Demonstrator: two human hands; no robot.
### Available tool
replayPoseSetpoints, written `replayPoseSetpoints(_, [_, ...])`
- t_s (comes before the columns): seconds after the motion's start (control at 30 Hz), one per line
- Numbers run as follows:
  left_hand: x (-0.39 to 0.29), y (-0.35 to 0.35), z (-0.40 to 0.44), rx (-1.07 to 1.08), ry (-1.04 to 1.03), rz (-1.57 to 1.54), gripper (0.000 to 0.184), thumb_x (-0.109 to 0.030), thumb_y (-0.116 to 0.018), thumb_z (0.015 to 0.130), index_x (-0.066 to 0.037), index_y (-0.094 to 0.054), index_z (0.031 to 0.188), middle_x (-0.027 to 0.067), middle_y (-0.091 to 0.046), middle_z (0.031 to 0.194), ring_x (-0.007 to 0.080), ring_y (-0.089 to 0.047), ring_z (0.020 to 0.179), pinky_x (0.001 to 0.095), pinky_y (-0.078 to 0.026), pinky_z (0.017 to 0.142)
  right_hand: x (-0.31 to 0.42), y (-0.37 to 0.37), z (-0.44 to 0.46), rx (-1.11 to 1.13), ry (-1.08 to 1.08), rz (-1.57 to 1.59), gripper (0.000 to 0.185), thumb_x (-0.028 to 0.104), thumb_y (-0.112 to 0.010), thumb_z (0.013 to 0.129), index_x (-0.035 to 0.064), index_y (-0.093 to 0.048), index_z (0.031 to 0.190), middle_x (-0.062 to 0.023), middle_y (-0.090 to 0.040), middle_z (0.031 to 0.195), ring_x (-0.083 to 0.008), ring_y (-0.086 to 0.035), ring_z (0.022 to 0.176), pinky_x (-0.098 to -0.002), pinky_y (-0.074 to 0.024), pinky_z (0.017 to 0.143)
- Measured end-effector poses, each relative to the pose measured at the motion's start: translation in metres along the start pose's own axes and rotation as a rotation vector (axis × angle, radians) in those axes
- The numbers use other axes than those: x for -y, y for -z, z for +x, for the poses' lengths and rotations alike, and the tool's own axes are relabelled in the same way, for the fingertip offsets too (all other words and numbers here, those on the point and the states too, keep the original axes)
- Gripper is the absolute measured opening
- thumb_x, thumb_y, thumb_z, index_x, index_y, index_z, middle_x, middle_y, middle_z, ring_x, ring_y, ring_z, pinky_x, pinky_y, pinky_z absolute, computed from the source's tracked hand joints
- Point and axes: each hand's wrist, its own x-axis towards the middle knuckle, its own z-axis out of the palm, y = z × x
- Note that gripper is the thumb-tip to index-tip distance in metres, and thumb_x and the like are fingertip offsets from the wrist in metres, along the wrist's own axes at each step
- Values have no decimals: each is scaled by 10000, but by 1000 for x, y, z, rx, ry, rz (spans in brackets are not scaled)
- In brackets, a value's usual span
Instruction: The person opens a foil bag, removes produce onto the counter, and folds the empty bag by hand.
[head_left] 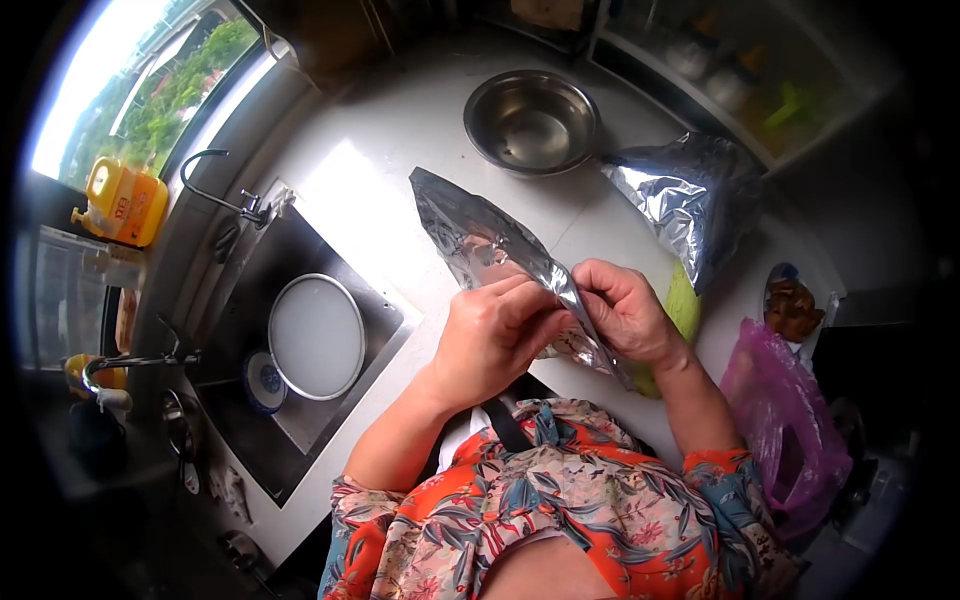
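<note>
A silver foil bag (460, 228) is held up in front of my body, over the white counter (400, 140). My left hand (500, 330) pinches its near edge, with the fingers curled in. Close beside it on the right, my right hand (625, 310) grips the same edge between thumb and fingers. The bag's far corner points up and left. Another silver foil bag (685, 195) lies on the counter to the right, over one end of a long green vegetable (682, 305). What the held bag contains is hidden.
A metal bowl (530, 122) stands at the back. On the left, the sink (300, 430) holds a round white-grey lid or tray (317, 337) and a blue-patterned dish (265, 382). At right are a purple plastic bag (785, 420) and brown food (793, 308) on a plate.
</note>
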Motion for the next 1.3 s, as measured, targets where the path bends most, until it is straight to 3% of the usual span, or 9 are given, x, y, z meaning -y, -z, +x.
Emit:
replayPoseSetpoints(0.23, [15, 22, -4, 158, -3, -269, 94, -49, -676, 807, 13, -615, 770, 100, -544, 649, 220, -541, 573, 309, -418, 532, -13, 13, -6, -6, -15, 225, 183, 184, -549, 952, 38, -576, 846, 37, -575, 722, -5, -481, 663, -161, -379, 572])
replayPoseSetpoints(0.3, [24, 43, -17, 134, 308, -517, 93, -33, -663, 827, 11, -611, 763, 46, -537, 641, 115, -504, 566, 266, -396, 525, -2, 32, -9, -257, -88, 446, 211, 235, -556, 950, 56, -578, 841, 47, -553, 669, -11, -476, 605, -152, -374, 536])
replayPoseSetpoints(0.37, [25, 40, -19, 149, 317, -700, 108, -47, -657, 845, 8, -611, 764, 32, -553, 652, 101, -498, 562, 258, -390, 517, -8, 34, -16, -198, -134, 350, 219, 255, -580, 941, 62, -575, 838, 43, -554, 677, -17, -479, 595, -161, -383, 526])
replayPoseSetpoints(0.6, [25, 31, -17, 67, 77, -469, 75, -2, -702, 770, 6, -637, 808, 31, -608, 752, 66, -520, 583, 221, -397, 515, -7, 35, -17, -148, -26, 294, 205, 246, -639, 905, 59, -581, 845, 30, -555, 714, -33, -484, 609, -168, -393, 550])
replayPoseSetpoints(0.8, [22, 32, -20, 69, 61, -466, 78, 17, -697, 749, -1, -636, 794, 28, -612, 766, 63, -537, 586, 207, -425, 522, 4, 32, -14, -210, 15, 206, 333, 334, -725, 827, 53, -597, 951, 18, -568, 808, -52, -512, 706, -177, -412, 622])
replayPoseSetpoints(0.9, [17, 34, -20, 72, 67, -466, 83, 39, -679, 732, -4, -631, 785, 30, -610, 768, 61, -545, 587, 204, -434, 524, 23, 19, -6, -330, 103, -103, 432, 377, -761, 778, 47, -592, 1000, -1, -571, 854, -66, -529, 748, -180, -420, 638])
replayPoseSetpoints(1.0, [14, 35, -22, 65, 64, -457, 101, 27, -688, 699, -9, -624, 768, 26, -605, 741, 70, -556, 583, 206, -432, 511, 42, 3, 3, -325, 228, -411, 388, 290, -780, 767, 27, -597, 986, -28, -572, 842, -90, -548, 734, -203, -445, 618])
replayPoseSetpoints(1.17, [5, 49, -11, 73, 22, -387, 156, -97, -742, 653, -35, -619, 729, 24, -598, 684, 96, -555, 557, 214, -422, 494, 50, -16, 11, -275, 222, -545, 151, 46, -706, 772, -2, -619, 886, -53, -570, 799, -110, -558, 629, -241, -466, 555])
replayPoseSetpoints(1.3, [3, 50, 7, -201, -78, 96, 191, -99, -761, 696, -66, -676, 864, 42, -582, 734, 147, -567, 599, 270, -447, 521, 49, -22, 11, -290, 261, -541, 82, -2, -668, 792, -2, -635, 867, -48, -576, 787, -102, -554, 602, -235, -456, 544])
